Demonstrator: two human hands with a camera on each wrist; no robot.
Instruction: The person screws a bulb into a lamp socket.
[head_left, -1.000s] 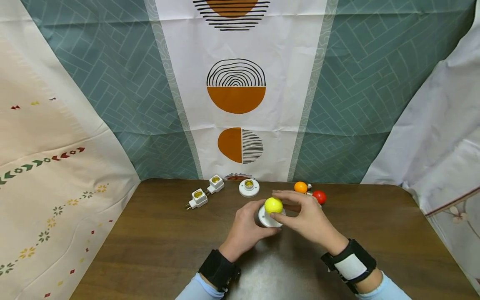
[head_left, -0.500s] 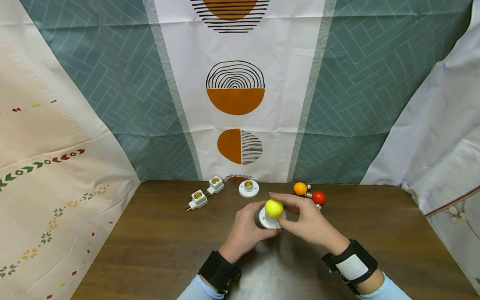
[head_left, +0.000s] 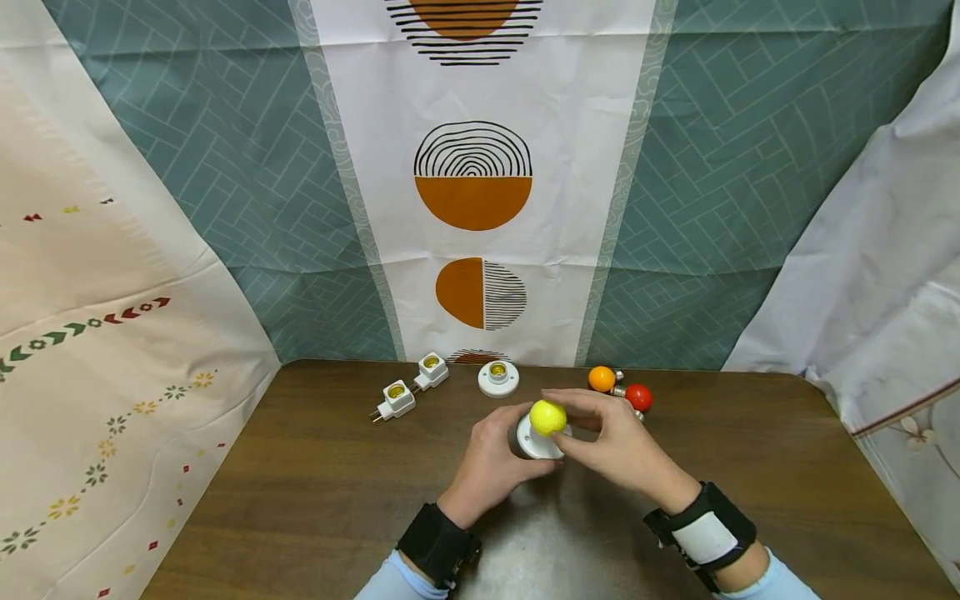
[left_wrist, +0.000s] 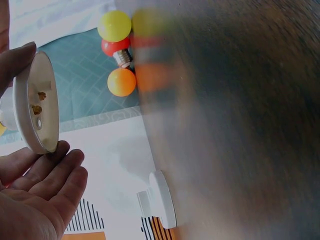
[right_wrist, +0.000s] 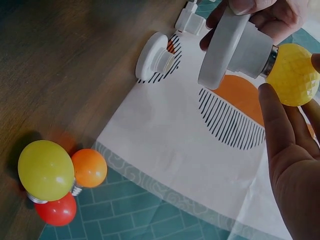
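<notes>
My left hand (head_left: 491, 454) grips the rim of a round white lamp holder (right_wrist: 220, 52), raised above the table. In the left wrist view its hollow underside with brass contacts faces the camera. A small yellow bulb (head_left: 548, 416) stands in the socket. Some of its metal screw collar (right_wrist: 271, 61) shows above the socket mouth in the right wrist view. Around the glass, my right hand (head_left: 618, 442) pinches the bulb between thumb and fingers.
Behind my hands lie a second round lamp holder (head_left: 498, 377) and two white plug-in sockets (head_left: 397, 397) (head_left: 432, 369). At the back right are an orange bulb (head_left: 602, 378), a red bulb (head_left: 638, 397) and another yellow bulb (right_wrist: 45, 170), which my right hand hides in the head view.
My right thumb has slid to the right round the lower side of the yellow bulb. The left hand and the lamp holder stay in place.
</notes>
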